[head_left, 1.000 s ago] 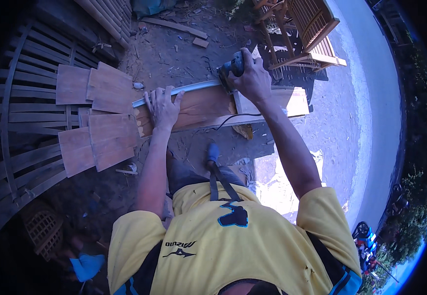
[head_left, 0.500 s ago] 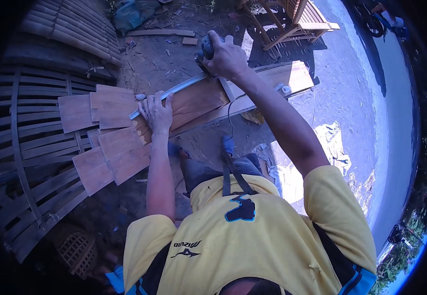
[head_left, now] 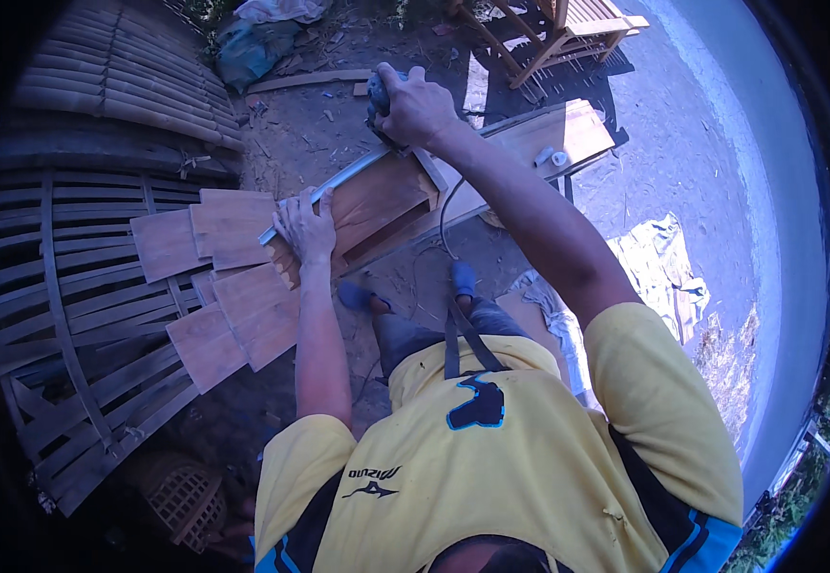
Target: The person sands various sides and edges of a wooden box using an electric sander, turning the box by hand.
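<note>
one wooden board is lying mid-scene, slanting from near left to far right, with one metal strip running along its far edge. the right arm is stretching far, its right hand curling around one dark power tool at the strip's far end. the left hand is spreading its fingers over the strip and board at left. four brown panels are resting on the slatted tabletop at left; one wooden chair is standing far right.
</note>
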Demonstrator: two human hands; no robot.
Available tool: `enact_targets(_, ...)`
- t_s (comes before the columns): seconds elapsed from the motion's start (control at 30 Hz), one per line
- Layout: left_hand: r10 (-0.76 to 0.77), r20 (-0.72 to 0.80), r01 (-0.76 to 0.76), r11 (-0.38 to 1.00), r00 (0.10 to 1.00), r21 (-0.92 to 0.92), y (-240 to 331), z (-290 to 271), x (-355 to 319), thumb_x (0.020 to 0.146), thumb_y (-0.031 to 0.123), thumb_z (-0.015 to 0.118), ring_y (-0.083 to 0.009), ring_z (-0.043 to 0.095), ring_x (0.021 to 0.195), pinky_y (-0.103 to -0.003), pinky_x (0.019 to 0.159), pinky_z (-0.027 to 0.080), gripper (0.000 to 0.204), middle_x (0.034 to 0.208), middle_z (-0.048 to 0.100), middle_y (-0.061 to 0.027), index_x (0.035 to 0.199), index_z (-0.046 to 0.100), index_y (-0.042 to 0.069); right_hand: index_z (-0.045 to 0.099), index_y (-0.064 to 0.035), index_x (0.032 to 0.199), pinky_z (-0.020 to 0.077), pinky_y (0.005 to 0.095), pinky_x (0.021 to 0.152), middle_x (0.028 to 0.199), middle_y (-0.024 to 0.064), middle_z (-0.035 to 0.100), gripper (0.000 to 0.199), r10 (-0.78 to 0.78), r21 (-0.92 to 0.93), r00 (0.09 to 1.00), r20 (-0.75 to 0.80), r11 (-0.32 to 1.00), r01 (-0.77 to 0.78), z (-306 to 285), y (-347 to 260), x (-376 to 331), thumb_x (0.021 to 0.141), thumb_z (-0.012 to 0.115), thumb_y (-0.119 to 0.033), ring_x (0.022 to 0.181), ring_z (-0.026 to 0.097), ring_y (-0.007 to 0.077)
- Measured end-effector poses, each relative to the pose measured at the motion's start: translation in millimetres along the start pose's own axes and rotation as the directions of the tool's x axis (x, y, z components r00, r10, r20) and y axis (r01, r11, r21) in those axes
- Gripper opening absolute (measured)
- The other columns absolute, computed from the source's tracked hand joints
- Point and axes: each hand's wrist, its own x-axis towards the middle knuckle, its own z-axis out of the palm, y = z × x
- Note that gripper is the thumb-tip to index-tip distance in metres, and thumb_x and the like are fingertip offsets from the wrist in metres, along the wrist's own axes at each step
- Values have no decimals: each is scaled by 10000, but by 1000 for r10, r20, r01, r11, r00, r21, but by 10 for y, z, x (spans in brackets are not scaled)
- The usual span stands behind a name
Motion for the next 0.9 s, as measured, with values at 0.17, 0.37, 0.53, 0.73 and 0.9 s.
enact_targets(0.17, -32, 49, 30, 999, 998, 45, -74, -57, -58, 1072, 597, 573, -323, 621, 1202, -550, 1194, 317, 497, 1140, 702, -105, 1261, 747, 172, 423, -181, 1596, 630, 538, 783, 1195, 280, 581, 874, -65, 16, 997, 51, 998, 64, 27, 42, -875, 830, 831, -281, 885, 754, 470)
enact_targets(0.37, -37, 64, 39, 999, 997, -26, 65, -119, -18, 1071, 620, 548, -337, 590, 1274, -609, 1231, 291, 549, 1176, 702, -125, 1254, 749, 142, 438, -184, 1560, 631, 530, 769, 1185, 273, 582, 832, -74, 1, 996, 40, 997, 74, -34, 44, -933, 836, 836, -290, 888, 754, 467)
enact_targets(0.53, -3, 43, 3, 1000, 999, 10, 71, -15, 12, 1081, 604, 547, -344, 615, 1227, -553, 1214, 302, 502, 1183, 703, -113, 1269, 743, 181, 451, -154, 1552, 635, 521, 818, 1243, 304, 595, 797, -17, -8, 1000, -17, 1000, 16, 5, -11, 59, 864, 813, -330, 926, 759, 470)
enact_targets(0.73, -55, 91, 54, 998, 994, 19, -77, -88, -48, 1078, 611, 544, -342, 597, 1269, -590, 1219, 296, 524, 1213, 702, -123, 1267, 745, 166, 425, -186, 1612, 627, 515, 822, 1236, 276, 592, 833, -62, 16, 996, 69, 998, 62, -64, 26, -766, 879, 798, -318, 954, 755, 456)
enact_targets(0.9, -44, 81, 40, 998, 996, 43, 27, -106, -78, 1090, 565, 556, -339, 602, 1287, -594, 1255, 265, 462, 1220, 701, -107, 1288, 739, 191, 432, -204, 1607, 611, 550, 858, 1213, 256, 622, 891, 11, 187, 979, 202, 981, -50, -364, 694, -1955, 823, 839, -322, 997, 728, 496)
